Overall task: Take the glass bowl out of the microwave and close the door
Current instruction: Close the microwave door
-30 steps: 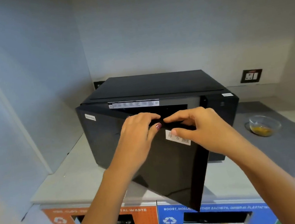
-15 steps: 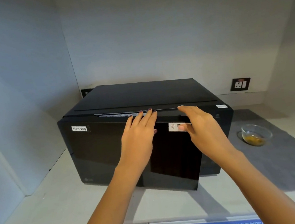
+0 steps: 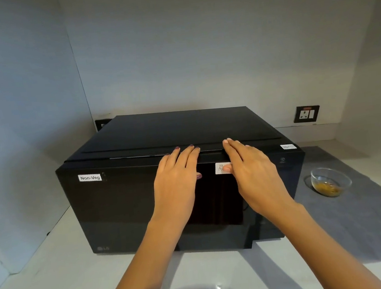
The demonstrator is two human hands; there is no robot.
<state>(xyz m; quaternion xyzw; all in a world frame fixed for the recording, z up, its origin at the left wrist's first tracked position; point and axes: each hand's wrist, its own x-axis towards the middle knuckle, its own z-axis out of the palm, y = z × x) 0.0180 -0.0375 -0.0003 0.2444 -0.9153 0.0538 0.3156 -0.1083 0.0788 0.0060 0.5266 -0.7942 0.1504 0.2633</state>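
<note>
A black microwave [image 3: 125,206] stands on the white counter with its door flush against the body. My left hand [image 3: 177,181] lies flat on the door's upper middle, fingers stretched to the top edge. My right hand [image 3: 252,173] presses flat beside it, its thumb over a small white sticker [image 3: 219,167]. Neither hand holds anything. The glass bowl [image 3: 331,181] with yellow food at its bottom sits to the right of the microwave on a grey mat [image 3: 370,214].
A white counter [image 3: 45,279] runs to the front edge. Walls close in on the left and behind. A black wall socket [image 3: 306,114] is at the back right. A "Non-Veg" label [image 3: 89,177] sits on the door's upper left.
The door swung from half open to fully against the microwave. Both hands went from pinching its top edge to lying flat on it. The view tilted up, hiding the waste bins.
</note>
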